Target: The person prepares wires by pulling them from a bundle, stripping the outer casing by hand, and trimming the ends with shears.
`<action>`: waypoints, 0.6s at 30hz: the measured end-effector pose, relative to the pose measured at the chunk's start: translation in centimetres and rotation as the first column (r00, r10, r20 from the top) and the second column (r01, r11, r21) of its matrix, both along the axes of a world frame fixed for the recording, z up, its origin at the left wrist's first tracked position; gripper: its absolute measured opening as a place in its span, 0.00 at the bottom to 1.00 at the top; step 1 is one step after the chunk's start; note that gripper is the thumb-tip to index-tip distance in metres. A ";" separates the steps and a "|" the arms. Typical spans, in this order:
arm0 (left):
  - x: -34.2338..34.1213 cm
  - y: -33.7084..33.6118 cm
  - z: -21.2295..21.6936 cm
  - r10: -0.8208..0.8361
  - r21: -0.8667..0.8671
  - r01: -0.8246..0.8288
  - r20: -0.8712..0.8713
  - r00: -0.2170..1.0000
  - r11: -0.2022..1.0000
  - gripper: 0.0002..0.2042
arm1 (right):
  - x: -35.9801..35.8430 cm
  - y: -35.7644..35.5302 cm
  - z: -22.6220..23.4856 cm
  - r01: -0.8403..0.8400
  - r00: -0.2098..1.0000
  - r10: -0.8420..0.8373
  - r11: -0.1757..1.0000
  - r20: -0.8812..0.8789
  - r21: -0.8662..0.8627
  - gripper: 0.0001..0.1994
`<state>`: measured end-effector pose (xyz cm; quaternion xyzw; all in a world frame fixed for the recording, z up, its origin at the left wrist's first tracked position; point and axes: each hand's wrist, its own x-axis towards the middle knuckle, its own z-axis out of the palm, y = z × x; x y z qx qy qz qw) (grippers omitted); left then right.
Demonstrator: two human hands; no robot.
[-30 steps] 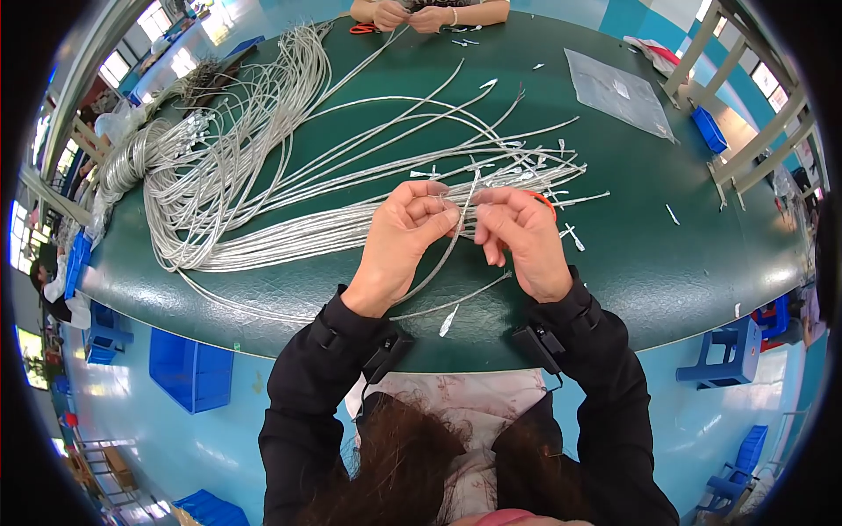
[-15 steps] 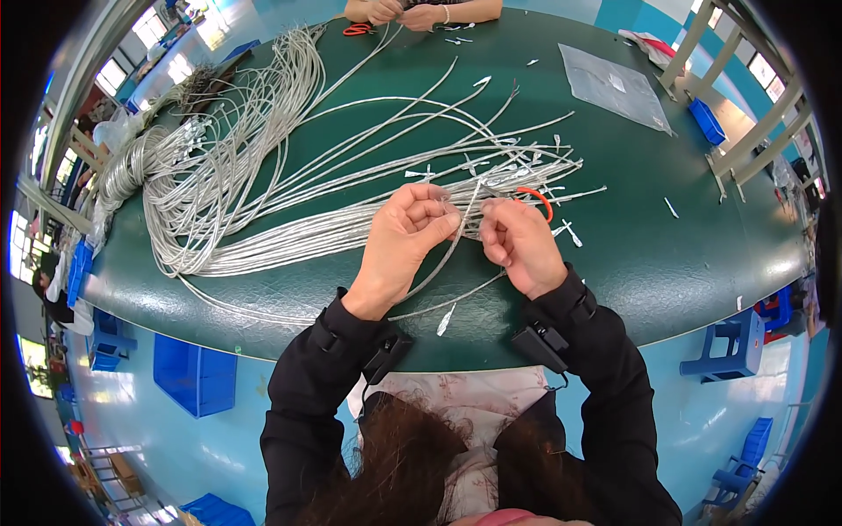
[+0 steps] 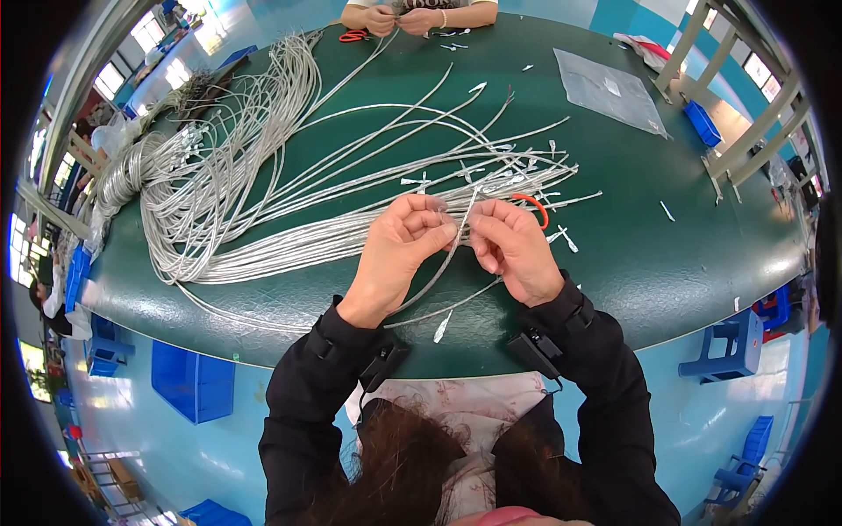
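Note:
Between the thumb and fingers of my left hand (image 3: 399,250) is one silvery braided cable (image 3: 431,282), its end pointing up and away from me. My right hand (image 3: 516,250) is closed in a pinch at that end, close beside the left fingertips; its fingers hide the very tip. Behind both hands lies a thick bundle of the same cables (image 3: 289,250), their loose ends fanned out to the right. Scissors with an orange-red handle (image 3: 537,209) lie partly hidden beyond my right hand.
Coiled cable (image 3: 123,175) is heaped at the table's left. White scraps (image 3: 443,327) lie about the green table (image 3: 667,280). A clear plastic bag (image 3: 610,92) is at the far right. Across the table, another person's hands (image 3: 421,21) work near red scissors (image 3: 353,36). A blue bin (image 3: 193,381) stands on the floor.
My right hand has moved a little left, closing the gap to the cable end and the left fingertips. My left hand has stayed nearly in place on the cable.

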<state>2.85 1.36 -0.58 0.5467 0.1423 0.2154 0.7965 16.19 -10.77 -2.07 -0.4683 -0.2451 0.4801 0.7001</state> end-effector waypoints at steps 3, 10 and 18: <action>-0.1 0.0 -0.3 0.008 -0.008 -0.008 0.031 1.000 1.000 0.13 | 0.7 -0.2 -0.7 0.028 0.994 -0.027 1.000 -0.105 0.003 0.07; -0.1 0.1 -0.2 0.175 0.094 -0.181 0.065 0.982 0.979 0.13 | 0.4 0.0 0.2 0.027 1.000 -0.027 0.994 0.000 -0.107 0.07; -0.4 0.1 0.1 0.159 0.226 -0.158 0.014 0.987 0.961 0.16 | -1.8 0.4 0.0 -0.201 0.977 0.202 0.979 -0.071 0.020 0.10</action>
